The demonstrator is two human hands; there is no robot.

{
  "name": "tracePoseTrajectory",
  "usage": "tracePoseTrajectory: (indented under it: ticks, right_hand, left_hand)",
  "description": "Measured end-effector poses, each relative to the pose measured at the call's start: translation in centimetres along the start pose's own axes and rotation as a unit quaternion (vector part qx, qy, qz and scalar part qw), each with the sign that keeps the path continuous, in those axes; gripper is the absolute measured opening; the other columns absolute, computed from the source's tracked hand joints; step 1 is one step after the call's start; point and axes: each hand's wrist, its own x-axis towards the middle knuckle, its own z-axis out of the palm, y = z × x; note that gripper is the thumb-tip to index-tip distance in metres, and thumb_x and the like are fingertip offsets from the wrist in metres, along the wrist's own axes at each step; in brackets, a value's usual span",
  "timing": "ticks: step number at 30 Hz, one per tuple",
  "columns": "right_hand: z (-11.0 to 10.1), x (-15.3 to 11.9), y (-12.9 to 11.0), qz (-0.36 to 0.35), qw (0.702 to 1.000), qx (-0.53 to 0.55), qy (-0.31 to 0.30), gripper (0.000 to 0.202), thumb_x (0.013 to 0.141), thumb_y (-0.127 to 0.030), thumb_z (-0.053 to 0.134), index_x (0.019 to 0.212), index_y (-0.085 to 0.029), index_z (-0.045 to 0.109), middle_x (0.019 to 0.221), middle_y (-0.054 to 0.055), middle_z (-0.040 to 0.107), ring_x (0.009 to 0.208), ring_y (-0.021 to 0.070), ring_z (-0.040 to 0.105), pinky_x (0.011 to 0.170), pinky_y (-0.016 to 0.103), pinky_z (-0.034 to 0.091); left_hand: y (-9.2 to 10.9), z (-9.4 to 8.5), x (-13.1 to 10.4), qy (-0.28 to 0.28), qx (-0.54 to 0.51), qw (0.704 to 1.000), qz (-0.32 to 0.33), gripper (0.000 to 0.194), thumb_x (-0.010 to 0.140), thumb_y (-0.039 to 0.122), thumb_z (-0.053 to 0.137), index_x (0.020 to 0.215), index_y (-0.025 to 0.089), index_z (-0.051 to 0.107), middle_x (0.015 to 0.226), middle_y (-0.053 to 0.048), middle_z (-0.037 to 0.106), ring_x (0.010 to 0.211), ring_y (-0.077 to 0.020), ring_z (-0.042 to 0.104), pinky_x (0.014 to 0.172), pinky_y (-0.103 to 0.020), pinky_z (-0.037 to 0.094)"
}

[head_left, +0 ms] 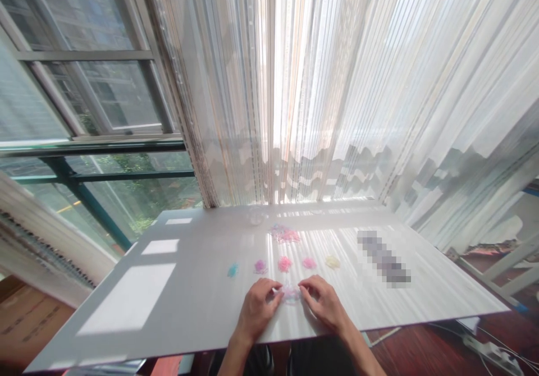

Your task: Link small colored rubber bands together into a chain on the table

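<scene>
Between my two hands lies a small loose pile of pale pink and lilac pieces (290, 293), thin and loop-like but too blurred to name. My left hand (259, 304) is at the pile's left edge, thumb and fingertips pinched together. On the other side, my right hand (325, 302) has its fingers curled and the tips pressed together at the right edge. What either pinch holds is too small to make out. Just beyond the hands is a row of little heaps: teal (233, 270), purple (260, 266), red-pink (284, 264), pink (309, 263) and pale yellow (332, 262).
Farther back on the white table (202, 303) are a larger mixed pink and lilac heap (285, 233) and a clear round container (257, 216). A pixelated patch (385, 258) covers something at right. Sheer curtains (295, 112) hang behind the table; a cardboard box (31, 325) stands at left.
</scene>
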Motion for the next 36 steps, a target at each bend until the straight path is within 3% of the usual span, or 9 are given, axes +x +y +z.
tracePoseTrajectory:
  ticks: [6, 13, 18, 25, 30, 36]
  right_hand:
    - [0.1, 0.1, 0.3, -0.033, 0.999, -0.017, -0.001, 0.016, 0.091, -0.018, 0.058, 0.097, -0.020, 0.072, 0.092, 0.008, 0.072, 0.092, 0.0260, 0.065, 0.085, 0.040, 0.054]
    - [0.1, 0.0, 0.3, -0.064, 0.996, -0.036, -0.049, 0.011, 0.094, -0.017, 0.063, 0.093, -0.021, 0.073, 0.089, 0.006, 0.071, 0.090, 0.0241, 0.064, 0.084, 0.039, 0.052]
    - [0.1, 0.1, 0.2, -0.071, 0.997, -0.009, -0.035, 0.014, 0.094, -0.016, 0.060, 0.091, -0.022, 0.072, 0.086, 0.006, 0.071, 0.087, 0.0241, 0.065, 0.081, 0.038, 0.054]
    - [0.0, 0.1, 0.6, -0.006, 0.999, 0.040, 0.036, 0.021, 0.097, -0.032, 0.057, 0.092, -0.021, 0.075, 0.089, 0.010, 0.073, 0.086, 0.0252, 0.070, 0.077, 0.036, 0.058]
    - [0.1, 0.1, 0.8, 0.039, 0.998, 0.047, 0.019, 0.024, 0.097, -0.035, 0.058, 0.092, -0.021, 0.076, 0.087, 0.009, 0.073, 0.080, 0.0227, 0.070, 0.070, 0.032, 0.056]
    - [0.4, 0.0, 0.8, 0.039, 0.999, 0.027, 0.006, 0.022, 0.098, -0.035, 0.058, 0.092, -0.022, 0.074, 0.088, 0.008, 0.072, 0.084, 0.0240, 0.069, 0.077, 0.036, 0.056]
  left_hand:
    - [0.3, -0.1, 0.1, 0.010, 0.012, 1.000, 0.000, 0.011, 0.095, 0.021, 0.059, 0.097, 0.021, 0.070, 0.086, -0.005, 0.073, 0.074, -0.0184, 0.069, 0.070, -0.030, 0.058]
    - [0.9, -0.1, 0.0, -0.031, 0.075, 0.996, 0.037, 0.014, 0.084, 0.016, 0.072, 0.097, 0.021, 0.070, 0.088, -0.006, 0.074, 0.082, -0.0232, 0.069, 0.075, -0.037, 0.055]
    - [1.2, -0.2, 0.1, -0.043, 0.088, 0.994, 0.050, 0.007, 0.090, 0.018, 0.068, 0.094, 0.023, 0.071, 0.087, -0.005, 0.073, 0.081, -0.0226, 0.068, 0.074, -0.036, 0.054]
    - [0.6, -0.3, 0.0, -0.012, 0.041, 0.998, 0.035, 0.009, 0.097, 0.024, 0.062, 0.094, 0.023, 0.071, 0.085, -0.005, 0.074, 0.075, -0.0198, 0.068, 0.069, -0.032, 0.057]
    - [0.3, -0.1, -0.1, -0.011, 0.026, 0.999, 0.025, 0.006, 0.096, 0.025, 0.064, 0.098, 0.024, 0.070, 0.087, -0.005, 0.074, 0.075, -0.0197, 0.070, 0.069, -0.031, 0.059]
    - [0.0, 0.0, -0.1, -0.001, 0.020, 0.998, 0.056, 0.017, 0.093, 0.020, 0.066, 0.109, 0.024, 0.067, 0.102, -0.008, 0.075, 0.093, -0.0235, 0.072, 0.083, -0.037, 0.062]
